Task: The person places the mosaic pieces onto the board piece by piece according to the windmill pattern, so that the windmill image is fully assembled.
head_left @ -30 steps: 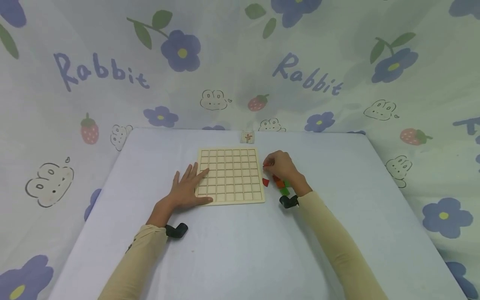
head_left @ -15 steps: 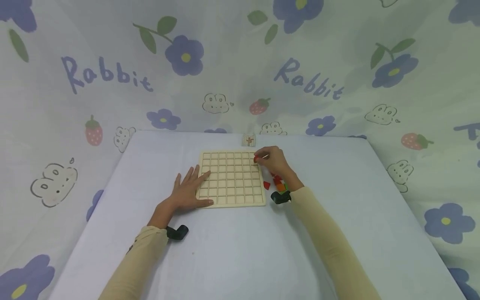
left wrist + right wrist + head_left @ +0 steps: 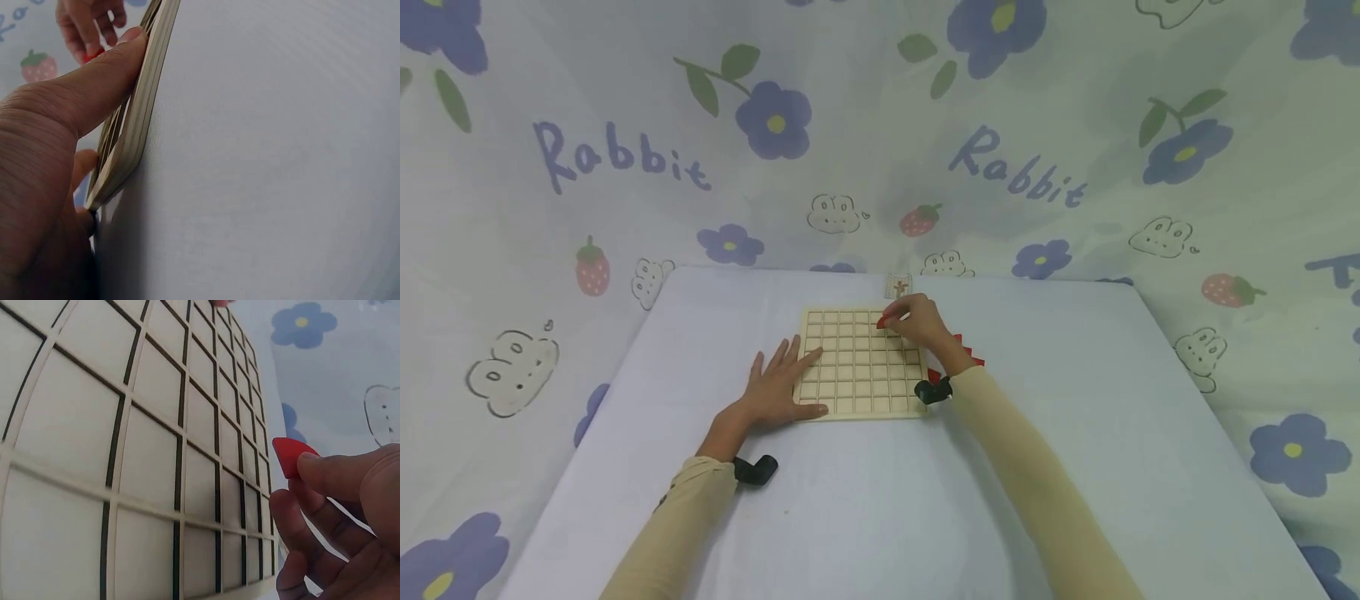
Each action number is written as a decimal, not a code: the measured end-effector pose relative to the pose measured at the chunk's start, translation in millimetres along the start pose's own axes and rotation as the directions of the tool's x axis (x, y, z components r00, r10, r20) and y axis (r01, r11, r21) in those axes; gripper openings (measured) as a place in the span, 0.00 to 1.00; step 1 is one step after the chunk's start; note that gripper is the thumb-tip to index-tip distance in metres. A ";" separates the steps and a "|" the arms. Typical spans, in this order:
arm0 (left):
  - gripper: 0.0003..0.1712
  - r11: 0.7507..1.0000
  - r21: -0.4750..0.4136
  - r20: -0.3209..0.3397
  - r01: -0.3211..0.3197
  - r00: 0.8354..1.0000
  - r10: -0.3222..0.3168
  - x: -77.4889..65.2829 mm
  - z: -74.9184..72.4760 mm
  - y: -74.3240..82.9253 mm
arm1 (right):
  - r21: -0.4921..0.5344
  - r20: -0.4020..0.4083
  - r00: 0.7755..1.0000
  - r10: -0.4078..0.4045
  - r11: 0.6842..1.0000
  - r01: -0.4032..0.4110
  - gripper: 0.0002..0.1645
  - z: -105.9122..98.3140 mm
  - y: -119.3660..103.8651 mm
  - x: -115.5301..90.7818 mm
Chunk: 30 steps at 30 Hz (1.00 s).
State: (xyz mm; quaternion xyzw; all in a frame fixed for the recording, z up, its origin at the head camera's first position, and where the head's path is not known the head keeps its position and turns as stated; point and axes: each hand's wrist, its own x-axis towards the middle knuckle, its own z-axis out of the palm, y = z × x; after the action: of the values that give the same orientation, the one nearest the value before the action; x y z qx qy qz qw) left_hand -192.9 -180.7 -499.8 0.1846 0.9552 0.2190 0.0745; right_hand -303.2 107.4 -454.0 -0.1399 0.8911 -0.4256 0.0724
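A pale wooden grid board (image 3: 853, 367) lies flat on the table, divided into many square cells. My left hand (image 3: 772, 392) rests on its left edge with fingers spread; in the left wrist view the thumb (image 3: 103, 78) lies over the board's rim. Above the board's far right part, my right hand (image 3: 917, 321) pinches a red quarter-round piece (image 3: 292, 456) between thumb and fingers. The right wrist view shows that piece held just off the grid.
Several red pieces (image 3: 970, 354) lie right of the board, partly hidden by my right forearm. A small patterned square (image 3: 898, 286) sits at the table's back edge. A printed curtain (image 3: 865, 125) hangs behind the white table (image 3: 842, 517).
My right hand has carried the red piece leftward from beside the board to above its far right cells. My left hand has stayed on the left edge.
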 end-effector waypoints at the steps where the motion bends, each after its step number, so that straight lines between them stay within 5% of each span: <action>1: 0.62 1.000 -0.004 -0.002 -0.001 1.000 0.001 -0.3 0.0 0.1 | -0.004 0.011 1.000 -0.001 1.000 0.001 0.07 3.2 -0.7 2.1; 10: 0.62 1.000 0.002 0.006 0.004 1.000 -0.004 -1.8 1.6 1.2 | -0.098 0.051 0.999 -0.009 0.995 0.014 0.07 28.3 -6.0 15.0; 23: 0.61 1.000 -0.011 -0.017 -0.009 1.000 0.009 -2.5 0.9 1.9 | -0.319 0.082 0.996 0.024 0.948 0.004 0.08 38.6 -16.2 18.7; 30: 0.61 1.000 -0.011 -0.017 -0.010 1.000 0.010 -5.2 -1.9 4.1 | -0.306 0.124 0.990 -0.070 0.946 0.105 0.10 36.5 -13.6 17.6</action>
State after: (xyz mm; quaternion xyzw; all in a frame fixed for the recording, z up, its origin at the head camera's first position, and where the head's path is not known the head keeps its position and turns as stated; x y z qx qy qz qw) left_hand -187.2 -180.0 -496.0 0.1871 0.9536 0.2265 0.0663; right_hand -308.3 66.9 -466.5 -0.2125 0.9345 -0.2741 0.0799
